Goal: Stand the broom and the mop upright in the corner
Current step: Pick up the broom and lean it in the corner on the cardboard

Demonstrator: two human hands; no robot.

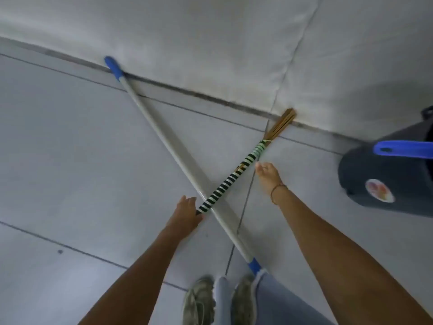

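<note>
On the grey tiled floor (70, 160), the black-and-white striped broom (230, 181) crosses the white blue-capped mop pole (164, 134). The left hand (186, 213) clamps the broom's near end; the right hand (267, 175) hovers beside it, fingers loosely apart.

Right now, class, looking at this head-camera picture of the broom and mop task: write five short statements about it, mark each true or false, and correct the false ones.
1. The broom and the mop handle cross each other. True.
2. The left hand is at the striped broom's lower end. True.
3. The right hand is closed around the mop handle. False: it is open, beside the broom, apparently gripping nothing.
4. Both tools stand upright in the corner. False: both slant low across the tiled floor.
5. A dark bucket sits at the right. True.
</note>
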